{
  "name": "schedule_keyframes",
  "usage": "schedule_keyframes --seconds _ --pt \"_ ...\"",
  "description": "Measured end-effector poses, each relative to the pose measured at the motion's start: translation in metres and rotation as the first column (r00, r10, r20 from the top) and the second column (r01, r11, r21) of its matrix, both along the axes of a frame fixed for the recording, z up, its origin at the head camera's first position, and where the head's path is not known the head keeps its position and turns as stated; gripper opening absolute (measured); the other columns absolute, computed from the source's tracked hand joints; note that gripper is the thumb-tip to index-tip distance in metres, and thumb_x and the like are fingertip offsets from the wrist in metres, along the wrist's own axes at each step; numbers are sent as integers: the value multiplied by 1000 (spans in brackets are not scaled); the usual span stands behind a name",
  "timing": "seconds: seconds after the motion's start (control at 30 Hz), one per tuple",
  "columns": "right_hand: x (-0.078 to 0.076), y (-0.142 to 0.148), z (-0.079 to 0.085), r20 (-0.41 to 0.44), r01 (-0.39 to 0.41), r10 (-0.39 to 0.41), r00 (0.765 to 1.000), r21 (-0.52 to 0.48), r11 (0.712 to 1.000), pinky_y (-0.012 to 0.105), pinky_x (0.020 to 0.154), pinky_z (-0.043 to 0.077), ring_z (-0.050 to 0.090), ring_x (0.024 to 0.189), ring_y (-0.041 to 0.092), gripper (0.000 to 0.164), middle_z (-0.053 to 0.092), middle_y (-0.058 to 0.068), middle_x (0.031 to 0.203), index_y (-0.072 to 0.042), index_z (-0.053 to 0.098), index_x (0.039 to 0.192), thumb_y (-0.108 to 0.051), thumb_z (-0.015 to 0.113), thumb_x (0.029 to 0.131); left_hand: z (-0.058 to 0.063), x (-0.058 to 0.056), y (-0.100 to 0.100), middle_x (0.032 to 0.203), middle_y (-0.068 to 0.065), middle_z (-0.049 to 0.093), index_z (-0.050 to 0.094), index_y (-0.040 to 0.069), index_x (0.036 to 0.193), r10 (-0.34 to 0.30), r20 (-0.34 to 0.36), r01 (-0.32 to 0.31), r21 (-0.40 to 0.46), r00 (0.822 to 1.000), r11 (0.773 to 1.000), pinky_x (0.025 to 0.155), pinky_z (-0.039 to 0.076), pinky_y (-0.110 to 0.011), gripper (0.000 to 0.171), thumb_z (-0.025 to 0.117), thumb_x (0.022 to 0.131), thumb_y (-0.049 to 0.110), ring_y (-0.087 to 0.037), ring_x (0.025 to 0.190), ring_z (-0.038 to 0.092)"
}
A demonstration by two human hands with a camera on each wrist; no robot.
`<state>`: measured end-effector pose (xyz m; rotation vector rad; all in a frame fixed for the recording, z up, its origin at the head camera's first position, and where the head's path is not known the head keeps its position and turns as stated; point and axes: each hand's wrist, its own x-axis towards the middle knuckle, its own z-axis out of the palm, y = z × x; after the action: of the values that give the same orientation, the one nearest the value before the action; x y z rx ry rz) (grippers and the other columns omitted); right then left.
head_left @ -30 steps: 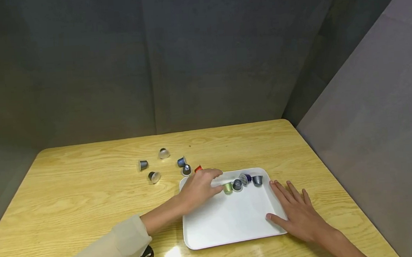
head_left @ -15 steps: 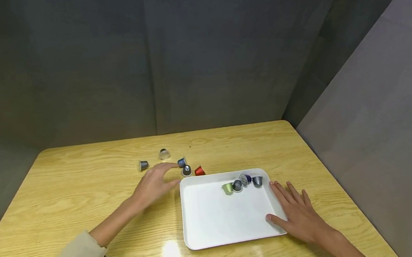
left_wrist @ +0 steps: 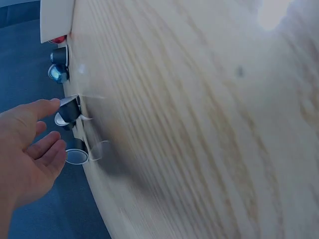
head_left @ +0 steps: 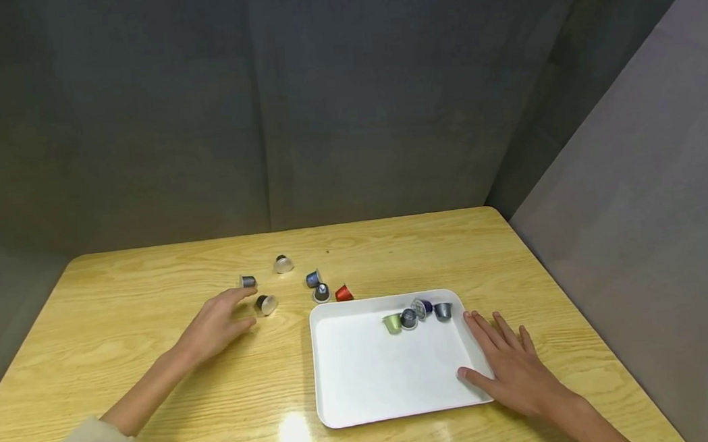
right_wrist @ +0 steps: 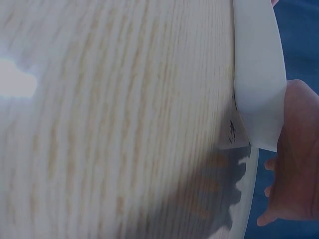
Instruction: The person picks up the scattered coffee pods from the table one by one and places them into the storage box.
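Observation:
My left hand point(head_left: 217, 324) hovers with extended, slightly bent fingers just left of a black coffee capsule point(head_left: 266, 305) with a pale rim; nothing is in its grasp. A dark grey capsule point(head_left: 248, 281) lies by its fingertips, partly covered. In the left wrist view, thumb and fingers stand apart near the dark capsules point(left_wrist: 70, 108). My right hand point(head_left: 512, 373) rests, fingers spread, against the right side of a white tray point(head_left: 394, 381). Inside the tray, along its far side, lie a green capsule point(head_left: 393, 323), a dark capsule point(head_left: 408, 318), a purple capsule point(head_left: 422, 308) and a grey capsule point(head_left: 443, 311).
Beyond the tray's far left corner lie a red capsule point(head_left: 343, 293), a black capsule point(head_left: 321, 292) and a blue capsule point(head_left: 313, 278). Farther back is another dark-and-pale capsule point(head_left: 282, 264). The wooden table point(head_left: 151, 294) ends at dark cloth walls point(head_left: 141, 126).
My left hand has withdrawn from over the tray and swung left, past the blue and black capsules, to the leftmost ones. The green capsule has settled in the tray. My right hand stays put.

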<state>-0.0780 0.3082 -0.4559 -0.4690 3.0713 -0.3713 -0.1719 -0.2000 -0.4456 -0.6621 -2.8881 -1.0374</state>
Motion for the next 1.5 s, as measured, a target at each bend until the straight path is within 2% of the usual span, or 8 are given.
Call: schedule_keyframes --seconds 0.4,0.63,0.83,1.33,1.5 --pt "1 1 -2 -20 -6 6 1000 -1 1000 78 101 15 19 143 50 91 28 16 160 -17 18 161 -59 61 92 -9 -11 2 137 -25 55 55 -4 135 -24 -17 23 -63 1000 998 102 42 -59 49 73 90 4 -45 128 49" --pt "0 1 -2 -7 5 -5 1000 2 1000 77 104 13 17 144 49 90 27 14 161 -18 19 161 -61 59 93 -11 -19 9 128 -20 62 60 -3 129 -50 -47 46 -88 998 995 99 47 -54 43 75 88 2 -40 121 57" --pt "0 1 -2 -32 -4 4 999 -4 1000 78 101 16 21 142 50 91 30 16 159 -18 19 161 -59 62 92 -13 -22 13 121 -17 66 64 -3 123 -55 -68 47 -107 996 993 93 51 -51 37 75 88 1 -36 114 62" --pt "1 1 -2 -36 -3 3 999 -2 1000 77 102 16 20 143 50 90 29 16 159 -17 19 161 -58 62 93 -12 -25 18 110 -15 70 70 -1 112 -24 -132 3 -154 991 988 86 54 -50 28 78 87 7 -35 104 66" --pt "1 1 -3 -37 -5 5 999 0 1000 78 101 17 21 142 50 92 29 16 159 -17 18 161 -58 63 92 -9 -25 22 105 -13 72 71 -1 110 -1 -153 -17 -116 988 993 80 56 -46 25 78 88 9 -31 97 68"
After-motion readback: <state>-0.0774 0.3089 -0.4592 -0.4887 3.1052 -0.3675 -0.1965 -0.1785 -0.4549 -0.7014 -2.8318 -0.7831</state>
